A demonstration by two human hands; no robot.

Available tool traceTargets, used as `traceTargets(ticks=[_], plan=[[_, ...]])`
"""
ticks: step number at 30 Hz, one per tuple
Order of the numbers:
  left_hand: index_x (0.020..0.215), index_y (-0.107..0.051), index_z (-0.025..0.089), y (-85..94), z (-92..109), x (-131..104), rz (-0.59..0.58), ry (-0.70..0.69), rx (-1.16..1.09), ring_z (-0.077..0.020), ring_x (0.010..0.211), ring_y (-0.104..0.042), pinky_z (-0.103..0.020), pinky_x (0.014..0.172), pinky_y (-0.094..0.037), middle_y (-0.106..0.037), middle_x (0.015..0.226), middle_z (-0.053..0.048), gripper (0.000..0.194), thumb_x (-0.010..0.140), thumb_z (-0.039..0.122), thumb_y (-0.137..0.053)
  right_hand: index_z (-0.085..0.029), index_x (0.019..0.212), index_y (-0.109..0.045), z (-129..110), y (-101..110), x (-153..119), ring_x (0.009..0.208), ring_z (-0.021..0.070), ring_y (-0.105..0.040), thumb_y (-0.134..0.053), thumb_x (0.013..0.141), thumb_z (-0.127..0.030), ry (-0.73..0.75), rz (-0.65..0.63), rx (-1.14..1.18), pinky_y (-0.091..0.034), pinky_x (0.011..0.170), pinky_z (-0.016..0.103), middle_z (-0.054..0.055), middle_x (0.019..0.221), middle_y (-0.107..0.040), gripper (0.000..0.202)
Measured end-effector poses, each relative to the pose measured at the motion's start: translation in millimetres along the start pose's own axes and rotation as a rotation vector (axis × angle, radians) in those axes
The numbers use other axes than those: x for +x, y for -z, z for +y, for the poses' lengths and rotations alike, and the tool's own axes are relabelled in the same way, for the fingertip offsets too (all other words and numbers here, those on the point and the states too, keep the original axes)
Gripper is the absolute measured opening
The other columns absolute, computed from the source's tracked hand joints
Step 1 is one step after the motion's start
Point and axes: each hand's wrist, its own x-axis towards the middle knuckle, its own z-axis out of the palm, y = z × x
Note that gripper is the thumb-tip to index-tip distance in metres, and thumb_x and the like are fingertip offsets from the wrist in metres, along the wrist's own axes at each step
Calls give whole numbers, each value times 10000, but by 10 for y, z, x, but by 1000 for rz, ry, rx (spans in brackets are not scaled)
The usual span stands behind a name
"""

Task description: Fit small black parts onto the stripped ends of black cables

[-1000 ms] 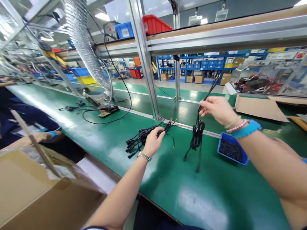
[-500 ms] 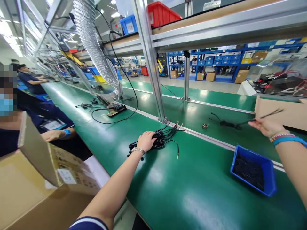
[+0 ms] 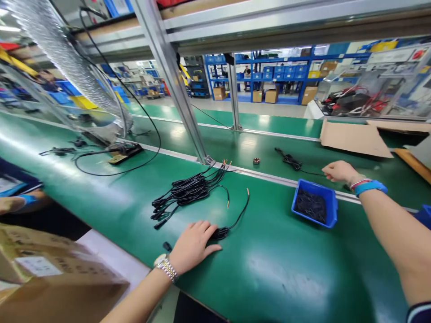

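My left hand (image 3: 193, 244) lies palm down over a bundled black cable (image 3: 220, 233) on the green bench, fingers curled over it and thumb apart. Past the hand curves the cable's stripped end; a connector shows by the wrist. Just beyond is a pile of black cables (image 3: 190, 189) with bare coppery ends, untouched. My right hand (image 3: 340, 172) is closed in a pinch at the thin end of another black cable (image 3: 292, 161), whose tied bundle lies on the bench's far strip. Below that hand stands a blue bin (image 3: 332, 211) holding small black pieces.
A metal post (image 3: 182, 98) rises behind the cable pile. A small round metal part (image 3: 256, 161) sits on the far strip. Left are a soldering iron stand (image 3: 125, 153) with a looping cord, a cardboard box (image 3: 50, 269) and another person's arm (image 3: 20, 202). Flat cardboard (image 3: 353, 139) lies back right.
My view has turned right. My left hand has moved from the pile toward me, onto a separate cable. My right hand has lowered its cable, whose bundle now rests on the far strip.
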Motion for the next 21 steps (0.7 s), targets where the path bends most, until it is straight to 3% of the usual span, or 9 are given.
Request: traceTargets(ticks=[2,4,7,9,12,17,19,21], plan=[[1067,-520,203,21,106,89,50,-46,-58,-249,918,-505,-380,818,-374,-567,973,-82,468,766,551,-437,-72,690,-644,-159,-67,-239,451,61,-509,-581,683,-191,104,-61,-55,-380,506,200,79,595,-622,135],[1076,-513,195,36,245,328,67,-60,-136,-244,952,-502,-369,843,-368,-566,1004,-91,437,793,514,-420,-112,680,-660,-305,-196,-505,494,78,-527,-592,670,-215,236,-161,-206,-396,535,190,41,603,-633,124],[1035,-515,162,5,467,856,40,94,-262,-236,938,-531,-340,811,-393,-571,981,-115,337,815,406,-439,-147,633,-661,-426,-479,-872,607,121,-580,-560,679,-199,430,-303,-683,-428,631,198,31,646,-650,123],[1000,-506,131,-38,577,1188,51,270,-316,-261,918,-552,-360,767,-409,-560,995,-155,306,799,360,-472,-119,669,-670,-428,-675,-1038,691,170,-610,-547,678,-167,414,-281,-831,-438,681,234,93,732,-664,132],[918,-510,113,-103,680,1463,79,315,-368,-279,888,-573,-382,733,-414,-569,957,-185,220,808,294,-450,-53,816,-670,-363,-889,-1144,806,255,-619,-543,688,-152,327,-194,-874,-451,712,302,212,888,-638,205],[768,-500,171,-214,856,1315,95,164,-546,-191,775,-596,-309,703,-428,-616,787,-81,116,810,248,-424,-57,921,-652,-266,-1015,-1145,883,283,-608,-553,688,-144,218,-123,-840,-462,744,320,229,966,-615,268],[839,-487,175,-254,939,1179,66,104,-708,-131,616,-586,-250,597,-439,-616,721,-37,125,820,253,-392,-59,920,-654,-248,-1032,-1139,901,286,-602,-564,672,-136,203,-102,-795,-457,765,324,223,965,-618,275],[951,-473,163,-261,1015,1063,11,85,-1015,-85,473,-522,-201,471,-406,-615,712,-17,189,808,263,-398,-58,896,-660,-233,-1036,-1135,907,287,-598,-573,651,-123,200,-78,-737,-449,779,326,221,951,-623,268]])
